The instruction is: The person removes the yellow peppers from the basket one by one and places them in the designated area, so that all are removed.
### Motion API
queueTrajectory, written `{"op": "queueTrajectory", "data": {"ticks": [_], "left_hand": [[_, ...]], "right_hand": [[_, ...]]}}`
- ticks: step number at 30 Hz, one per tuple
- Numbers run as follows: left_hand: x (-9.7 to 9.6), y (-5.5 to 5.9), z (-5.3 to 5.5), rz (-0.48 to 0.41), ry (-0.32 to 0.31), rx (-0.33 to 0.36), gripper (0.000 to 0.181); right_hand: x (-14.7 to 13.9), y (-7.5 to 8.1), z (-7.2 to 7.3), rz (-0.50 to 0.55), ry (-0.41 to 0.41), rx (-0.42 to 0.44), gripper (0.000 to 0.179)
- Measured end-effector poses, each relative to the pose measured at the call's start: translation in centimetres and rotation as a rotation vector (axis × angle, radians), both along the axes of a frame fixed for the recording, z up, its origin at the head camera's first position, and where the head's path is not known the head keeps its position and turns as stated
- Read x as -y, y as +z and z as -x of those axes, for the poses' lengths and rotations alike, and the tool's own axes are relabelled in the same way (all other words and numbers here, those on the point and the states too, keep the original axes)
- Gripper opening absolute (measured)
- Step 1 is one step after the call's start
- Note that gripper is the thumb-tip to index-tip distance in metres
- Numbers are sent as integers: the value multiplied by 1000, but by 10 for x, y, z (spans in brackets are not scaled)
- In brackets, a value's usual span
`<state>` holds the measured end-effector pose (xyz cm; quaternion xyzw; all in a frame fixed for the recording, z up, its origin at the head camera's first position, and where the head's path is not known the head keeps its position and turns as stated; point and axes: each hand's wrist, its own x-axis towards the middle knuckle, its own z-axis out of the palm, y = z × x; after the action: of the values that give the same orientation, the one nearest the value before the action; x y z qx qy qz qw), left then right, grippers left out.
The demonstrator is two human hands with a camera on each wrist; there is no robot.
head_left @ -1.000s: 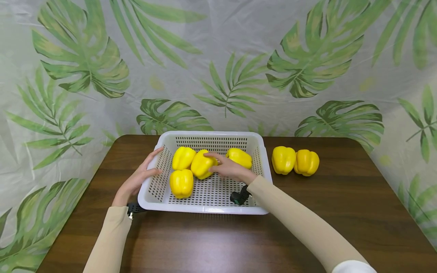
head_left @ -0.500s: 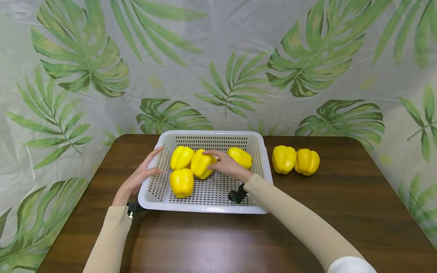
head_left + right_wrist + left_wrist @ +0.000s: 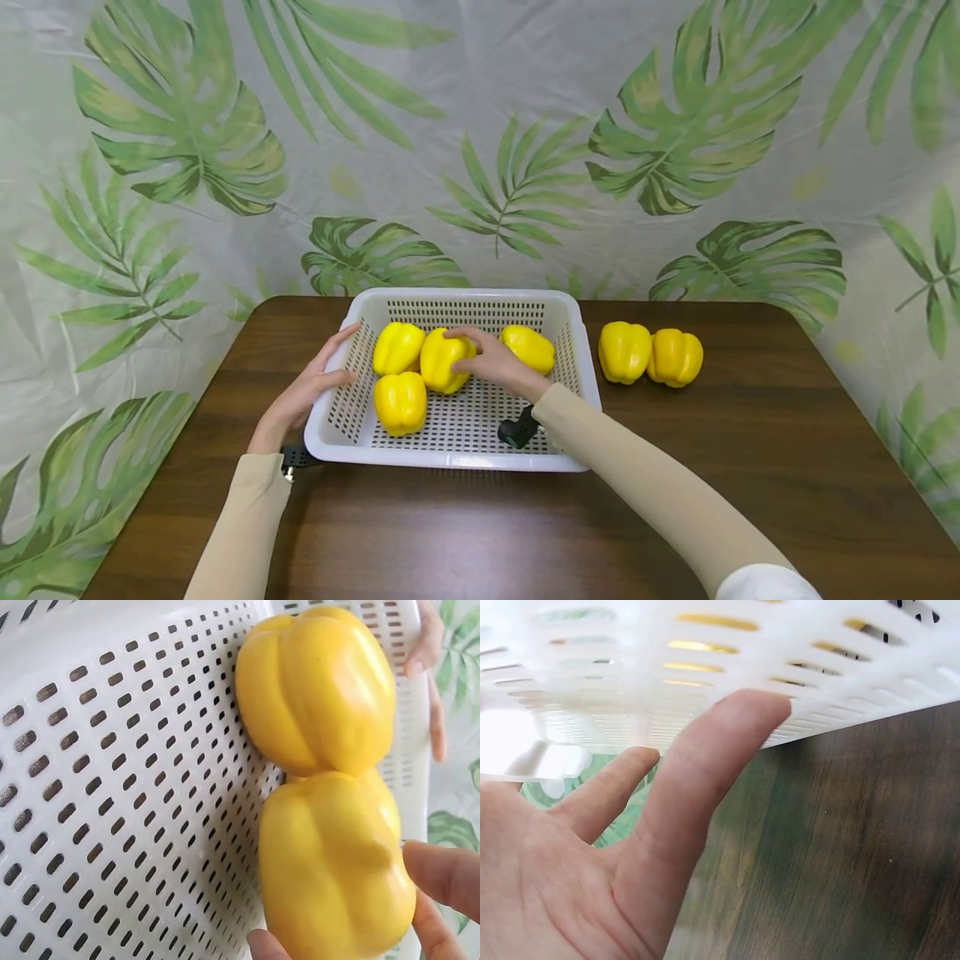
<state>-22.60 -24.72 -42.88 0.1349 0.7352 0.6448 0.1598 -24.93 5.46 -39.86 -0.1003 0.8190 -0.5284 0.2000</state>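
My right hand [image 3: 498,362] grips a yellow bell pepper [image 3: 438,367] inside the white perforated basket [image 3: 450,460]. In the right wrist view, fingers [image 3: 446,877] lie along one side of this bell pepper [image 3: 337,877], and the thumb [image 3: 266,946] shows at its lower left. Against it rest two more yellow peppers, a back-left pepper [image 3: 397,348] and a front-left pepper [image 3: 400,404]. Another pepper [image 3: 528,348] lies on its side at the basket's right. My left hand [image 3: 300,396] rests against the basket's left side, its thumb [image 3: 697,765] extended along the outer wall.
Two yellow bell peppers, one nearer [image 3: 625,352] and one farther right [image 3: 675,358], sit side by side on the brown wooden table [image 3: 750,433], right of the basket. A leaf-patterned curtain [image 3: 525,125] hangs behind the table's back edge.
My right hand has moved slightly left and its fingers have closed round the middle pepper. The back-left pepper has shifted a little left. The left hand and basket have stayed in place.
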Motion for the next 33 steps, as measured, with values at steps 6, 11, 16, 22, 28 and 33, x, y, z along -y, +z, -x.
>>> {"op": "queueTrajectory", "data": {"ticks": [6,11,16,22,28,33], "left_hand": [[0,1,0,0,1,1,74],[-1,1,-1,0,1,5,74],[-1,1,-1,0,0,2,74],[0,0,-1,9,0,-1,74],[1,-1,-1,17,6,-9,74],[0,-1,-1,18,8,-12,75]], "right_hand": [[-4,2,0,74,-25,40,46],[-7,6,-2,91,-24,25,45],[-12,11,-6,126,-27,7,44],[-18,16,-8,173,-35,22,45],[-24,21,-11,204,-50,18,50],[-30,24,-11,207,-76,3,52]]}}
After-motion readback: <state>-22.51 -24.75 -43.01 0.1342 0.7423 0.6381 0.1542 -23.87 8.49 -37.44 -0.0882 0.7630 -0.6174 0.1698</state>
